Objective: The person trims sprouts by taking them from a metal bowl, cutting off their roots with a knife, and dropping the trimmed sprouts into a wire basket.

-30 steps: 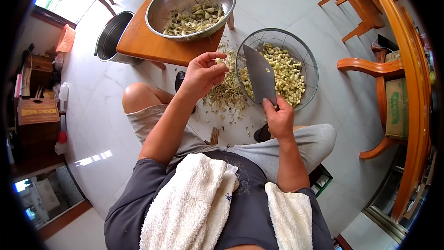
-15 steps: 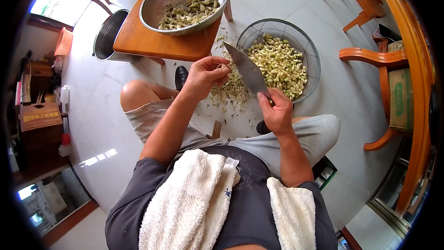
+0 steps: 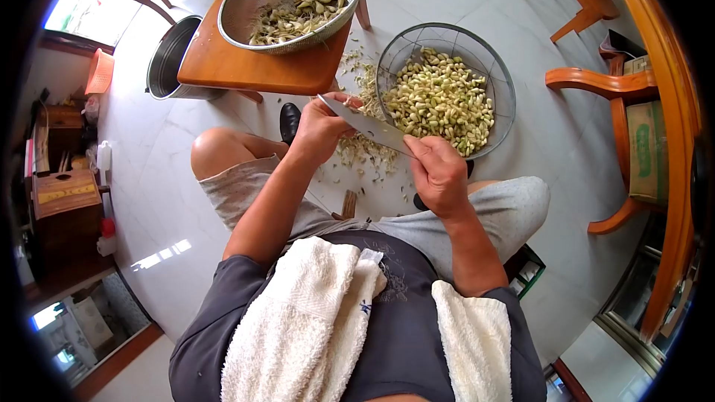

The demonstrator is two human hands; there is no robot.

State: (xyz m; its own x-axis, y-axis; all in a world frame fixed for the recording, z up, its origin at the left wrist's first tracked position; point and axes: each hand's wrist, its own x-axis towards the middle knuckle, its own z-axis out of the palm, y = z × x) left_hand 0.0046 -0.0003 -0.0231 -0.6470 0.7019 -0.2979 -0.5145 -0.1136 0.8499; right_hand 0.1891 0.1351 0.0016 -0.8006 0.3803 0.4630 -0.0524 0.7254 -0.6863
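Observation:
My right hand [image 3: 441,173] is closed round the handle end of a wide metal knife [image 3: 370,128], whose blade points up and left. The blade reaches across to my left hand [image 3: 322,128], whose fingers are pinched on a small pale piece [image 3: 350,103], partly hidden by the blade. Beyond the knife, a wire basket [image 3: 509,97] on the floor holds many peeled pale-green cloves [image 3: 439,97]. Dry peelings and stems [image 3: 366,150] lie scattered below and left of it. Unpeeled bulbs [image 3: 302,15] with stems fill part of a metal colander [image 3: 237,18].
The colander stands on a wooden chair [image 3: 261,71], with a metal bucket [image 3: 173,59] at its left. My knees are spread on both sides. A wooden table [image 3: 674,104] and a cardboard box [image 3: 646,152] are at the right. Two white towels [image 3: 298,305] hang over my chest.
The knife has swung from over the basket to the left and tilted flatter, and its blade now meets my left hand. The colander and chair appear slightly higher and further left in view.

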